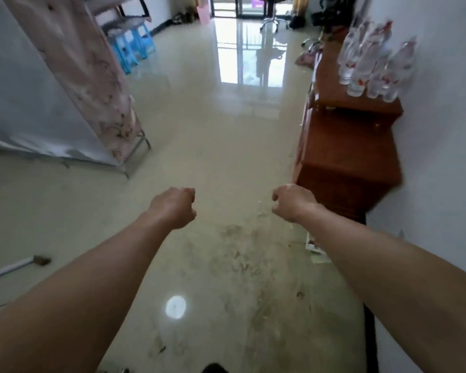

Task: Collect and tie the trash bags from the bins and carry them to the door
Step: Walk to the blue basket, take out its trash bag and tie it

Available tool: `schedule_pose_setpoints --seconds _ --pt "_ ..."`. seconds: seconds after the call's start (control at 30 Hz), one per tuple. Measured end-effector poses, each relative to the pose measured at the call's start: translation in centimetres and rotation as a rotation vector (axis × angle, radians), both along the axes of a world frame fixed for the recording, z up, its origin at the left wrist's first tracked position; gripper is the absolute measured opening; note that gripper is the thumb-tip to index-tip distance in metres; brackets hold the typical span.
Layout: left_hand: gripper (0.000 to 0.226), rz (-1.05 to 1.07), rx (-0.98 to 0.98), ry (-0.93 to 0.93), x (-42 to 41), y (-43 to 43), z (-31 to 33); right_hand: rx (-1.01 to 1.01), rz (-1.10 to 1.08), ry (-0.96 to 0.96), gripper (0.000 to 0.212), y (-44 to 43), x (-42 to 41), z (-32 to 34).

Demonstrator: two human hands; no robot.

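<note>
- reaching forward over the floor (226, 162), i see both bare arms stretched out ahead of me, well apart from each other.
- the left hand (174, 207) is curled into a loose fist, its grip closed on nothing that i can see.
- the right hand (291, 201) is curled the same way, fingers bent toward the thumb; its grip looks closed too, with nothing visible inside it.
- i cannot see any trash bag or bin for certain; a pink container (206, 14) stands at the far end of the floor beside the glass door (249, 6), too small and blurred to tell what it is.
- along the right edge of the floor stands a reddish wooden cabinet (345, 146) against the white wall, and its top surface carries a cluster of clear water bottles (371, 65) at the far corner.
- on the left a fabric-covered rack (92, 76) stands on thin metal legs, with blue plastic stools (133, 47) just beyond it.
- the floor is glossy and pale, with smudged dirty marks (242, 254) below and between my hands, and a round light reflection (176, 306) nearer to me.
- a pale pole (11, 267) lies on the floor at the left edge.
- some paper scraps (316, 249) lie at the foot of the cabinet, near my right forearm.
</note>
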State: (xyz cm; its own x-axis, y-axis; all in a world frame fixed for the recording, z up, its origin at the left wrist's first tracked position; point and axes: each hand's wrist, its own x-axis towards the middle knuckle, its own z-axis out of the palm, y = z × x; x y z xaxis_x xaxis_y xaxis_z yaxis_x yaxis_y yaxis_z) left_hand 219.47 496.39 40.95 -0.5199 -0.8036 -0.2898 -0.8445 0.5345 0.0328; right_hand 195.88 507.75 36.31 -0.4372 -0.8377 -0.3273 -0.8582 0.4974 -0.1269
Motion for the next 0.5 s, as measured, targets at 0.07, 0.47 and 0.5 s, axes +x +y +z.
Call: schedule_pose_setpoints --seconds 0.07,0.47,0.5 --pt "0.035 0.087 -0.013 0.0 1.1 -4.7 0.3 -0.016 0.08 0.014 0.037 -6.5 -0.2 0.8" --pt "0.034 0.228 -0.012 -0.001 -0.6 -38.4 -0.6 -0.054 0.208 0.011 0.04 -43.8 -2.6 1.6" --pt "0.034 0.232 -0.013 0.011 -1.3 -41.6 0.0 -0.068 0.197 0.0 0.04 -46.8 -3.2 2.1"
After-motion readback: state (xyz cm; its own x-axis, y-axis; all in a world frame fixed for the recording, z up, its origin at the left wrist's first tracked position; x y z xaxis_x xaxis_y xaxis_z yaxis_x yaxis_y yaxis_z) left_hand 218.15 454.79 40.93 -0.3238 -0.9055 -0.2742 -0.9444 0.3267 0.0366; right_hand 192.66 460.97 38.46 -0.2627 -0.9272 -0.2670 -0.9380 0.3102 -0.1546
